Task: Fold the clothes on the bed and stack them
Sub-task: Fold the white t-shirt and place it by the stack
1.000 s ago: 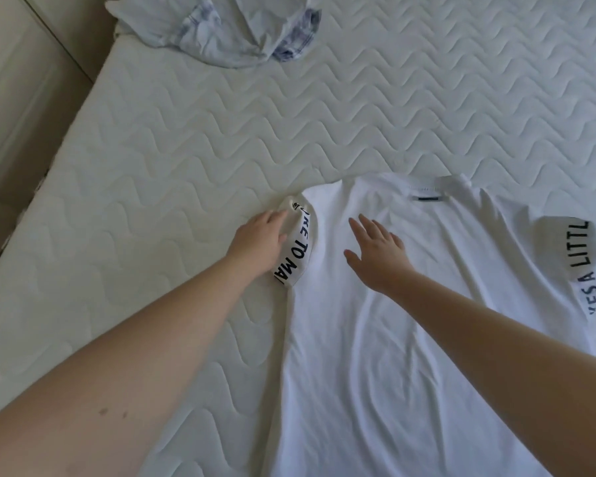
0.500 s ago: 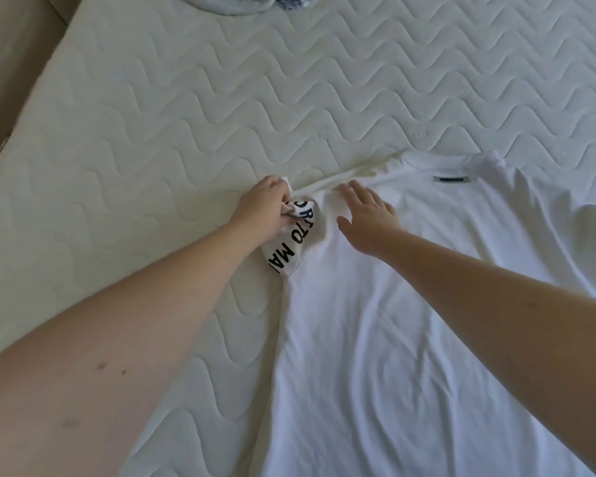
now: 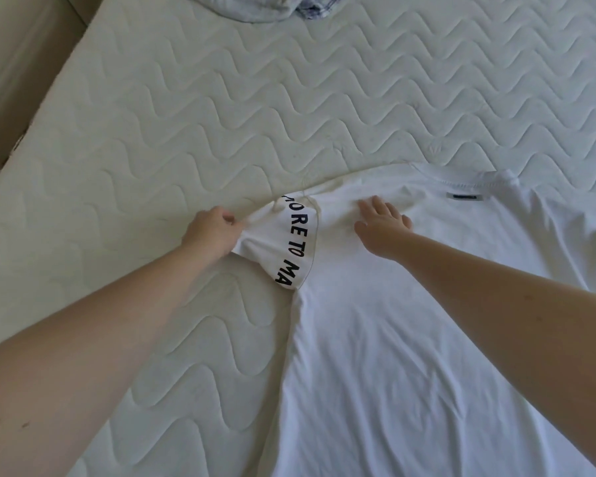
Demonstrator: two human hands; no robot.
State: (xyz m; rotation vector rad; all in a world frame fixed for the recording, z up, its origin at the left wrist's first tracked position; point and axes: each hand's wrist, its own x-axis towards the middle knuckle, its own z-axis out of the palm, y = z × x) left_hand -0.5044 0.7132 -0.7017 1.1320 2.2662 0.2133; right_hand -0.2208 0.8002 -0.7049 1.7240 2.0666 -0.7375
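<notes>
Lying flat on the quilted mattress [image 3: 186, 115], the white T-shirt [image 3: 410, 339] fills the lower right part of the head view, with its collar [image 3: 461, 179] toward the far side of the bed and a small dark label [image 3: 467, 197] just under the collar. The left hand [image 3: 214, 232] is at the left edge of the shirt and pinches the short sleeve [image 3: 276, 239] with curled fingers, so the sleeve is drawn out to the left over the mattress. On this sleeve a line of black letters [image 3: 298, 239] is printed; the part that shows reads "ORE TO MA". The right hand [image 3: 382, 228] lies on the shirt just right of the sleeve seam, near the shoulder, palm down with the fingers straight and a little spread, pressing the cloth and holding nothing. Both hands are close together, with only the sleeve and its seam between them, and both forearms reach in from the near side. At the far edge of the mattress, well apart from the hands, a crumpled light blue garment [image 3: 262, 8] with a checked part lies partly out of view.
</notes>
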